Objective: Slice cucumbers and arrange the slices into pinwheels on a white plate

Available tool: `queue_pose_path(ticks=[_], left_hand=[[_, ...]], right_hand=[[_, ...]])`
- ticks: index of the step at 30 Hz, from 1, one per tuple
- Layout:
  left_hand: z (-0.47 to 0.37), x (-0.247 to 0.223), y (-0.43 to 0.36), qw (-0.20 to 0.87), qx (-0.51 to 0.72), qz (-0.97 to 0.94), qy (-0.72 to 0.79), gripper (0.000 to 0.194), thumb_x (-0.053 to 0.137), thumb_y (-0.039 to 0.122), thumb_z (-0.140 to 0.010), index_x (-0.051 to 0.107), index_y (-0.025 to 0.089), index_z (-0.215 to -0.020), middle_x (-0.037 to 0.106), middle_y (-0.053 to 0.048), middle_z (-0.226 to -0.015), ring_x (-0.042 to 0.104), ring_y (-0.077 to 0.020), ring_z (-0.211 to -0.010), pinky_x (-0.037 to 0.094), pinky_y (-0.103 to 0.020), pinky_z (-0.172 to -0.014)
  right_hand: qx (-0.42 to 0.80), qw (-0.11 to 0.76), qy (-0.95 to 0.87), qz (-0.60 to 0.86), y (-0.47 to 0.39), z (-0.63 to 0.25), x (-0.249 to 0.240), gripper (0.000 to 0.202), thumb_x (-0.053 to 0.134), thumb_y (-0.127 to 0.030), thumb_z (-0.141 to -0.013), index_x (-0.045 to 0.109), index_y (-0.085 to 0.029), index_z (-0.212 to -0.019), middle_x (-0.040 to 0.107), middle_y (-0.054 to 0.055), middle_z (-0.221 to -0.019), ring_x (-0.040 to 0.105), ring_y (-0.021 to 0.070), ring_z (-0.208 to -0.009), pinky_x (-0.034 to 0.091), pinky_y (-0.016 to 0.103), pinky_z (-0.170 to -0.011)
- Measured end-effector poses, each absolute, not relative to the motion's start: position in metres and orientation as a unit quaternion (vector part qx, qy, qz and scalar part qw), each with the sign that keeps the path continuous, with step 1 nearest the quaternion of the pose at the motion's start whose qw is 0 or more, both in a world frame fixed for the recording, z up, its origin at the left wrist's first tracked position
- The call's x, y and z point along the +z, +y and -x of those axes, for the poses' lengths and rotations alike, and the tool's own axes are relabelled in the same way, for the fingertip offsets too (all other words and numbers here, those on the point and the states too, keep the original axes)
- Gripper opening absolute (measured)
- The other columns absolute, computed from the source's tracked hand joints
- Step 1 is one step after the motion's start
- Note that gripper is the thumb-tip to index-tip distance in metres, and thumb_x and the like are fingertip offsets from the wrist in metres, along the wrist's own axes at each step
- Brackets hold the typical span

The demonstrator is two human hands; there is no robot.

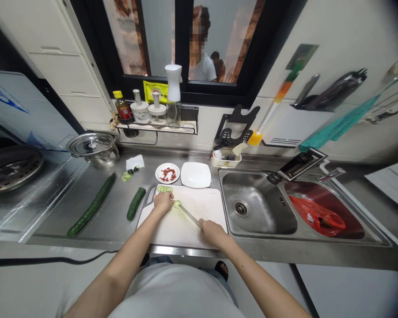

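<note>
My right hand (213, 232) is closed round the handle of a kitchen knife, whose blade (190, 216) points away to the left over the white cutting board (199, 238). At the blade's tip lies a pale green cucumber slice (177, 204). The bunched fingertips of my left hand (164, 202) grip this slice at its left edge, partly hidden. Just beyond that hand, a row of cucumber slices (164, 188) overlaps along the board's far left. A cut length of cucumber (136, 204) rests left of the board, and a long whole cucumber (92, 205) lies further left.
Behind the board stand a plate of chopped red pieces (167, 173) and a white square plate (195, 175). Cucumber ends (127, 176) lie near a white paper (135, 162). A lidded steel pot (102, 152) is back left. The double sink (261, 203) adjoins on the right.
</note>
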State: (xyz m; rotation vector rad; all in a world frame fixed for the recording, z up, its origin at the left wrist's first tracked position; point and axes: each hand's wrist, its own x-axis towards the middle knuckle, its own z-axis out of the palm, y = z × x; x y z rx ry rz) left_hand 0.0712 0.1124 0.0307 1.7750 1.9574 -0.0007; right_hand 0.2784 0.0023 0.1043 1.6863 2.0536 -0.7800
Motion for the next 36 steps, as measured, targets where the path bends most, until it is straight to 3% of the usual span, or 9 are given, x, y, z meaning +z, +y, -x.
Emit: queue_pose_path(ticks=[7, 12, 19, 22, 27, 36], left_hand=[[-0.072, 0.033, 0.110, 0.249, 0.006, -0.649, 0.719, 0.015, 0.062, 0.031, -0.077, 0.063, 0.026, -0.091, 0.071, -0.003, -0.100, 0.058, -0.0226, -0.105, 0.034, -0.038, -0.093], [-0.072, 0.033, 0.109, 0.246, 0.013, -0.650, 0.719, 0.016, 0.062, 0.032, -0.077, 0.064, 0.026, -0.092, 0.070, -0.003, -0.100, 0.057, -0.0233, -0.107, 0.034, -0.037, -0.092], [-0.075, 0.035, 0.105, 0.224, 0.012, -0.661, 0.716, 0.014, 0.058, 0.028, -0.079, 0.065, 0.025, -0.091, 0.070, -0.006, -0.099, 0.057, -0.0252, -0.105, 0.034, -0.040, -0.091], [-0.078, 0.036, 0.096, 0.199, 0.028, -0.680, 0.706, 0.017, 0.053, 0.026, -0.082, 0.066, 0.024, -0.093, 0.069, -0.008, -0.101, 0.056, -0.0269, -0.106, 0.033, -0.041, -0.091], [-0.082, 0.036, 0.083, 0.183, 0.038, -0.697, 0.692, 0.023, 0.052, 0.029, -0.083, 0.066, 0.024, -0.101, 0.066, -0.009, -0.110, 0.053, -0.0285, -0.109, 0.032, -0.042, -0.093], [-0.088, 0.040, 0.084, 0.196, 0.044, -0.682, 0.704, 0.018, 0.054, 0.026, -0.080, 0.067, 0.024, -0.092, 0.068, -0.008, -0.104, 0.054, -0.0274, -0.106, 0.033, -0.040, -0.090]], right_hand=[[-0.293, 0.120, 0.706, -0.634, -0.007, -0.294, 0.097, 0.029, 0.038, -0.016, -0.089, 0.057, -0.015, -0.112, 0.067, 0.014, -0.104, 0.063, 0.0205, -0.093, 0.038, 0.026, -0.070], [-0.320, 0.016, 0.654, -0.685, -0.017, -0.307, 0.094, 0.038, 0.040, -0.024, -0.092, 0.045, -0.018, -0.129, 0.067, 0.009, -0.108, 0.061, 0.0180, -0.097, 0.037, 0.022, -0.073], [-0.295, 0.028, 0.650, -0.699, -0.028, -0.311, 0.092, 0.045, 0.035, -0.027, -0.096, 0.035, -0.019, -0.141, 0.067, 0.011, -0.114, 0.062, 0.0202, -0.100, 0.037, 0.025, -0.077], [-0.276, 0.009, 0.633, -0.724, -0.029, -0.311, 0.086, 0.039, 0.039, -0.026, -0.095, 0.043, -0.015, -0.133, 0.069, 0.011, -0.104, 0.063, 0.0188, -0.094, 0.036, 0.023, -0.073], [-0.257, 0.019, 0.602, -0.756, -0.028, -0.309, 0.080, 0.024, 0.044, -0.029, -0.093, 0.062, -0.014, -0.094, 0.070, 0.012, -0.090, 0.063, 0.0173, -0.082, 0.035, 0.022, -0.065], [-0.240, 0.026, 0.604, -0.760, -0.030, -0.305, 0.079, 0.028, 0.041, -0.031, -0.095, 0.063, -0.015, -0.092, 0.071, 0.012, -0.089, 0.065, 0.0177, -0.083, 0.036, 0.023, -0.064]])
